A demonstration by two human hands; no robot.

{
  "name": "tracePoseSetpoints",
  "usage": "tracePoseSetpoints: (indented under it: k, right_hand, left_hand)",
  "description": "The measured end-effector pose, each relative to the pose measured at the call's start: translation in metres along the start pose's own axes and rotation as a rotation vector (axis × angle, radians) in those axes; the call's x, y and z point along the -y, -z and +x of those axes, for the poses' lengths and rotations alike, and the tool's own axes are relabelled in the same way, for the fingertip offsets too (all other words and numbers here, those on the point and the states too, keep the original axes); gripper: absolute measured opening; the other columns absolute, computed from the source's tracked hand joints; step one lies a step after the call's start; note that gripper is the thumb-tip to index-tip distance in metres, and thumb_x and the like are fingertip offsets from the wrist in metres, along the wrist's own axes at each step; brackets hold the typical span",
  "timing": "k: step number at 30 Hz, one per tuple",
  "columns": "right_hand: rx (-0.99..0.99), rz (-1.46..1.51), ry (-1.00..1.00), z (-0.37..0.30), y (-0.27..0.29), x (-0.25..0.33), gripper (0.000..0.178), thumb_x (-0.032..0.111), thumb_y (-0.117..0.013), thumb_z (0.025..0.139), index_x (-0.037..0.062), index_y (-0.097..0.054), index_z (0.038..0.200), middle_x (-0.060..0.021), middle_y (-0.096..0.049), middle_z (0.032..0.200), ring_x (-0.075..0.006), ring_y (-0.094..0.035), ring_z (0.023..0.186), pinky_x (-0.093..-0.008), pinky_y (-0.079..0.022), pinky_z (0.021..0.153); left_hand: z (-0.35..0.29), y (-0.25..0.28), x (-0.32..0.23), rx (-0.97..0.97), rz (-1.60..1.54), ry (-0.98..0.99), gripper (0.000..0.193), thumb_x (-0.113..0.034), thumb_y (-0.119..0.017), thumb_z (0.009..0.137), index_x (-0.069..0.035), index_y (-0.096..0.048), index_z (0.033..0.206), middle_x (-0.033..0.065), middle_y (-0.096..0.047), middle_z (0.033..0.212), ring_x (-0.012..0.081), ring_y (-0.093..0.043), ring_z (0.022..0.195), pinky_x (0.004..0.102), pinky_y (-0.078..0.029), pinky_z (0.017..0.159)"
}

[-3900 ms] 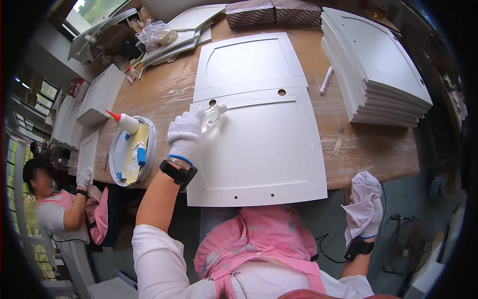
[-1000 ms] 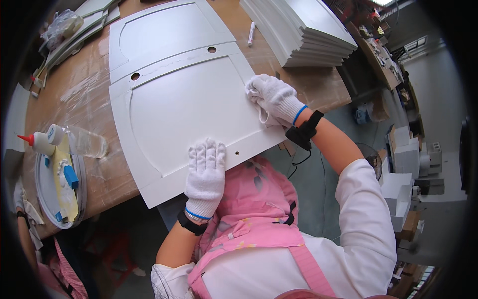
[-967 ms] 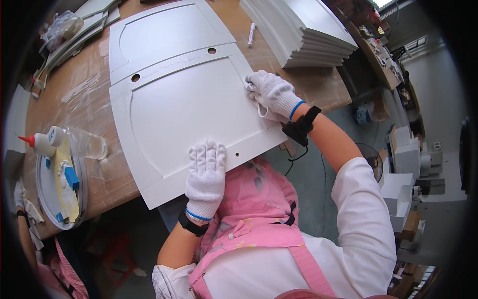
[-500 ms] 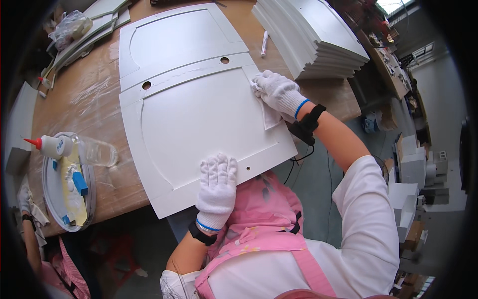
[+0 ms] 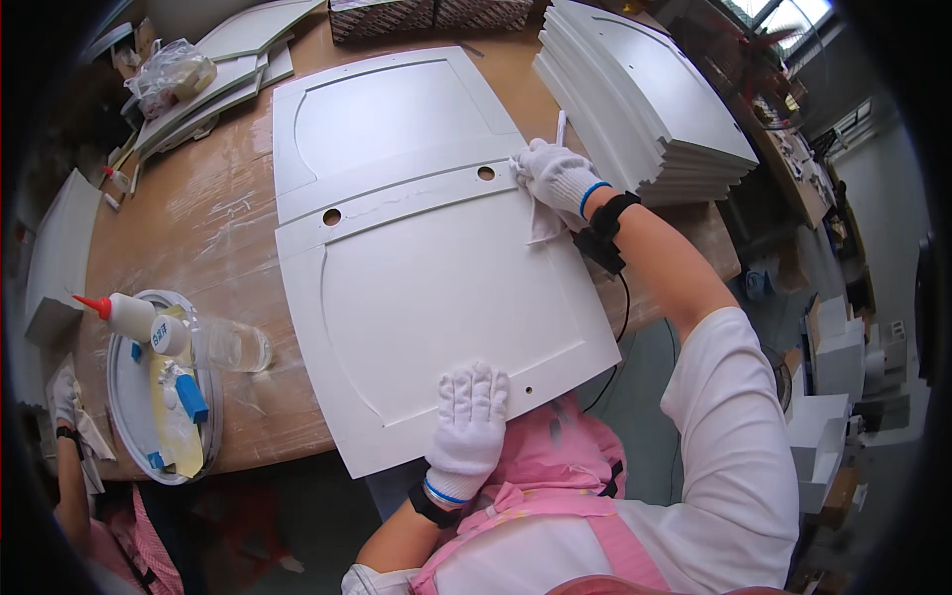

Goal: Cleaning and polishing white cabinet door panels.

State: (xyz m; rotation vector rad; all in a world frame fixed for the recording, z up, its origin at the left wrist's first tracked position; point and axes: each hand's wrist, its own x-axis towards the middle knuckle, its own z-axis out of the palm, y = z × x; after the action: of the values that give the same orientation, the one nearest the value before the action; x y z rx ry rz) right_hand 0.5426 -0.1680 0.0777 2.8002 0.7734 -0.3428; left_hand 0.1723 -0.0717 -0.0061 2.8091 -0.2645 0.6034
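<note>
A white cabinet door panel point(image 5: 456, 297) with a recessed, curved field lies before me, its near edge at the table's front. My left hand point(image 5: 468, 421), in a white knit glove, rests flat on the panel's near border with the fingers stretched out. Gloved as well, my right hand point(image 5: 557, 178) is closed on a white cloth point(image 5: 543, 224) and presses it on the panel's right border near the far corner. Beyond lies a second white panel point(image 5: 397, 114), close against the first. Two round holes show near where they meet.
At right stands a stack of white panels point(image 5: 650, 109), a white marker point(image 5: 561, 127) beside it. A round tray point(image 5: 124, 397) at left holds glue bottles point(image 5: 131, 315), a clear jar point(image 5: 238, 345) and blue sponges point(image 5: 191, 399). Another person's gloved hand point(image 5: 65, 395) is at far left.
My right hand has slid the cloth along the right border toward the far corner. My left hand stays flat on the near border. The whole view has shifted.
</note>
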Motion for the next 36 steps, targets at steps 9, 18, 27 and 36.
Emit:
tracePoseSetpoints:
  k: [9, 18, 27, 36]
  right_hand:
    - [-0.002, 0.296, 0.054, -0.013, -0.039, -0.064, 0.024, 0.022, -0.054, 0.100, 0.0081, -0.064, 0.117, -0.0130, -0.062, 0.111, -0.0297, -0.064, 0.101, -0.0371, -0.052, 0.089]
    - [-0.019, 0.007, 0.113, -0.014, -0.001, -0.004, 0.028, 0.015, -0.059, 0.092, 0.0141, -0.071, 0.116, -0.0122, -0.064, 0.125, -0.0289, -0.066, 0.112, -0.0448, -0.056, 0.087]
    - [0.072, 0.186, 0.043, -0.084, -0.011, -0.007, 0.029, 0.020, -0.051, 0.099, 0.0111, -0.059, 0.125, -0.0118, -0.062, 0.126, -0.0301, -0.063, 0.115, -0.0409, -0.052, 0.096]
    - [0.060, 0.257, 0.035, -0.040, -0.001, -0.004, 0.025, 0.019, -0.046, 0.103, 0.0070, -0.060, 0.119, -0.0111, -0.059, 0.126, -0.0314, -0.060, 0.113, -0.0366, -0.049, 0.100]
  left_hand:
    - [0.019, 0.001, -0.010, 0.023, 0.048, -0.119, 0.041, -0.012, -0.055, 0.089, -0.001, -0.063, 0.128, 0.0210, -0.060, 0.135, 0.0400, -0.057, 0.126, 0.0547, -0.042, 0.110]
    - [0.001, -0.012, -0.002, -0.112, 0.111, -0.124, 0.029, -0.001, -0.056, 0.094, 0.000, -0.063, 0.121, 0.0186, -0.065, 0.124, 0.0369, -0.063, 0.118, 0.0556, -0.046, 0.106]
    - [-0.002, 0.000, -0.003, 0.083, 0.164, -0.050, 0.033, -0.011, -0.055, 0.095, -0.003, -0.064, 0.126, 0.0213, -0.056, 0.141, 0.0402, -0.051, 0.134, 0.0555, -0.040, 0.112]
    - [0.004, 0.001, -0.002, 0.018, 0.080, -0.026, 0.037, -0.007, -0.057, 0.091, -0.003, -0.064, 0.126, 0.0185, -0.061, 0.135, 0.0378, -0.055, 0.130, 0.0543, -0.042, 0.111]
